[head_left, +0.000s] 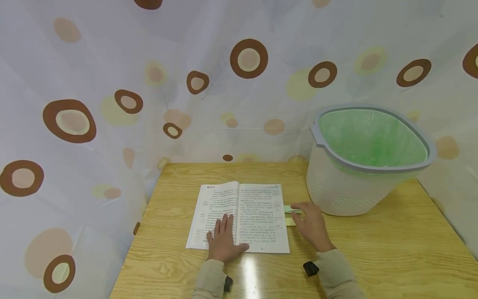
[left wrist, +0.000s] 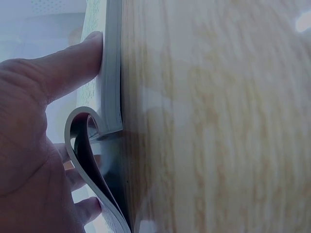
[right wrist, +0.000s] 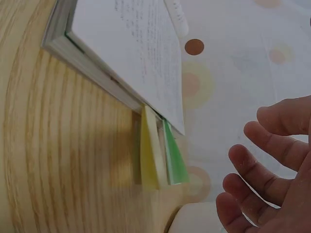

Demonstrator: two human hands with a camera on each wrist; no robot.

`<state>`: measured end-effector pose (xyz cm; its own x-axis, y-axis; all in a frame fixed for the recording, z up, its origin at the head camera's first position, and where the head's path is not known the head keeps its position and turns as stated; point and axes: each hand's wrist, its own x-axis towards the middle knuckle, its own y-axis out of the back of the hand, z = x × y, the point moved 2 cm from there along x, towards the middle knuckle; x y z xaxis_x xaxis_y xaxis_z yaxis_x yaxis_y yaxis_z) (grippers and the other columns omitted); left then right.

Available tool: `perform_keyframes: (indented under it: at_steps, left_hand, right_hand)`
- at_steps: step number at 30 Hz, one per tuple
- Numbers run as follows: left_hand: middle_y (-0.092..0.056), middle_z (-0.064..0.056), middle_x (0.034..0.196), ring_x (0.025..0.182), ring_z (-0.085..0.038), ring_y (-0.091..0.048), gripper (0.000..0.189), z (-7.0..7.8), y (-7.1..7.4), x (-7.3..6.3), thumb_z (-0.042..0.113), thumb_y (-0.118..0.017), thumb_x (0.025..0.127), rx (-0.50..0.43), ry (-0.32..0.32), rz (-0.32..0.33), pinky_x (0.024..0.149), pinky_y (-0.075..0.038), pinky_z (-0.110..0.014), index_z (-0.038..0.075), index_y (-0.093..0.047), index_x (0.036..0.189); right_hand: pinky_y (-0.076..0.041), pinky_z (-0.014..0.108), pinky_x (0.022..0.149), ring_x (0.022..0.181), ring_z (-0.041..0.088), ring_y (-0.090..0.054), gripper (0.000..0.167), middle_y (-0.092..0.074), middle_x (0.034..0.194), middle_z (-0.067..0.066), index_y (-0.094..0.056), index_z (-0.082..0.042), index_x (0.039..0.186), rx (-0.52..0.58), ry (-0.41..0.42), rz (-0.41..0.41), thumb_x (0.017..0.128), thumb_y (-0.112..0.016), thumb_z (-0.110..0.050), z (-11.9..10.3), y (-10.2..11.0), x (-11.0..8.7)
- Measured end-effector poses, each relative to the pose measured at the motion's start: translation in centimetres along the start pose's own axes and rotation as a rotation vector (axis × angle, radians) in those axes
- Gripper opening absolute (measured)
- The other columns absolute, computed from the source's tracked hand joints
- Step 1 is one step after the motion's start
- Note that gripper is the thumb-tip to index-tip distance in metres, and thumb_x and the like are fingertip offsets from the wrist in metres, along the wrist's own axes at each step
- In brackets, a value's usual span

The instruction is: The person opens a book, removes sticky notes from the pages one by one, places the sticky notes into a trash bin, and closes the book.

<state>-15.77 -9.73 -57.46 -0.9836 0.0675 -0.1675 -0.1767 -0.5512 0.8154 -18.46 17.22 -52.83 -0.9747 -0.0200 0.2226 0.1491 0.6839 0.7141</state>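
Observation:
An open book (head_left: 259, 224) with printed pages lies on the wooden table. My left hand (head_left: 223, 244) rests on the lower part of its left page, fingers spread, thumb reaching over the fold onto the right page. The left wrist view shows the left half of the book bowing up beside the spine under that hand. From the book's right edge stick out a green paper tab (right wrist: 176, 158) and a yellow paper tab (right wrist: 149, 150). Beside these tabs is my right hand (head_left: 313, 226), fingers loosely bent, with nothing between fingers and thumb in the right wrist view.
A tall white plastic basket (head_left: 336, 195) with a grey rim and green inside stands at the back right, just beyond the right hand. Behind the table (head_left: 168, 207) hangs a white sheet (head_left: 209, 112) patterned with brown and pale rounds.

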Motion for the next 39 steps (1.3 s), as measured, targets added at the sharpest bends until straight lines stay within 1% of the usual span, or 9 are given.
perform_keyframes:
  at_steps: [4,11,17,21,23,28,32,35,39]
  left_hand:
    - [-0.02,-0.014,0.166,0.153,-0.043,-0.017,0.105,0.0,0.1,0.0,0.046,-0.081,0.075,-0.002,-0.002,0.001,0.114,-0.011,-0.078,0.012,-0.025,0.157]
    - [-0.02,-0.014,0.167,0.153,-0.043,-0.016,0.105,0.0,0.0,-0.1,0.046,-0.081,0.076,-0.009,-0.003,-0.005,0.114,-0.01,-0.078,0.012,-0.024,0.158]
    - [-0.02,-0.013,0.167,0.153,-0.043,-0.016,0.106,0.0,0.0,0.0,0.046,-0.081,0.075,-0.011,-0.004,-0.005,0.114,-0.01,-0.079,0.012,-0.024,0.158]
    - [-0.02,-0.013,0.167,0.153,-0.043,-0.016,0.105,-0.1,0.0,0.0,0.046,-0.081,0.075,-0.007,0.001,-0.007,0.114,-0.01,-0.078,0.012,-0.024,0.158]
    - [-0.02,-0.013,0.167,0.153,-0.043,-0.016,0.105,-0.1,0.0,0.1,0.046,-0.081,0.075,-0.007,0.004,-0.007,0.114,-0.01,-0.078,0.012,-0.024,0.158]
    - [-0.019,-0.012,0.167,0.154,-0.042,-0.015,0.106,-0.2,0.0,0.2,0.047,-0.08,0.075,-0.004,0.007,-0.004,0.114,-0.01,-0.078,0.013,-0.024,0.158]
    - [-0.019,-0.012,0.167,0.154,-0.042,-0.015,0.106,-0.3,-0.1,0.3,0.048,-0.08,0.076,0.001,0.006,-0.004,0.115,-0.01,-0.078,0.013,-0.023,0.158]
    - [-0.019,-0.011,0.167,0.154,-0.042,-0.016,0.105,-0.2,-0.1,0.3,0.047,-0.08,0.076,0.002,0.008,-0.006,0.115,-0.01,-0.077,0.013,-0.023,0.158]
    - [-0.02,-0.013,0.166,0.153,-0.042,-0.017,0.105,0.1,0.2,0.0,0.044,-0.081,0.076,-0.008,0.005,-0.003,0.115,-0.011,-0.077,0.012,-0.025,0.158]
  right_hand:
    - [-0.043,0.058,0.101,0.115,0.041,-0.059,0.026,-0.069,0.116,0.023,-0.07,0.003,0.114,-0.044,-0.008,-0.007,0.093,-0.063,-0.009,0.4,-0.7,0.4]
    - [-0.039,0.06,0.107,0.116,0.043,-0.059,0.025,-0.069,0.117,0.023,-0.071,0.001,0.113,-0.071,-0.019,-0.048,0.093,-0.062,-0.01,0.7,-1.6,1.5]
    - [-0.044,0.062,0.101,0.119,0.048,-0.054,0.032,-0.066,0.122,0.026,-0.069,0.002,0.118,-0.166,-0.097,-0.144,0.092,-0.06,-0.013,1.0,-2.9,2.3]
    - [-0.045,0.064,0.096,0.119,0.049,-0.052,0.035,-0.062,0.125,0.026,-0.069,0.002,0.12,-0.216,-0.152,-0.205,0.091,-0.06,-0.016,1.1,-3.8,2.3]
    - [-0.044,0.064,0.097,0.121,0.048,-0.05,0.036,-0.061,0.127,0.026,-0.069,0.001,0.12,-0.228,-0.171,-0.221,0.091,-0.06,-0.018,1.2,-4.1,2.4]
    - [-0.041,0.066,0.099,0.127,0.045,-0.046,0.038,-0.058,0.131,0.024,-0.066,0.001,0.124,-0.247,-0.214,-0.236,0.093,-0.061,-0.02,1.1,-4.7,2.6]
    - [-0.041,0.066,0.099,0.127,0.044,-0.047,0.042,-0.058,0.132,0.024,-0.062,0.001,0.129,-0.265,-0.235,-0.244,0.093,-0.061,-0.019,1.1,-4.8,2.7]
    - [-0.042,0.065,0.098,0.125,0.044,-0.048,0.045,-0.059,0.132,0.024,-0.06,0.002,0.133,-0.28,-0.229,-0.246,0.092,-0.06,-0.017,1.1,-4.9,2.8]
    - [-0.044,0.064,0.094,0.12,0.044,-0.053,0.044,-0.062,0.13,0.024,-0.061,0.002,0.132,-0.272,-0.203,-0.229,0.091,-0.061,-0.015,1.1,-4.9,2.7]
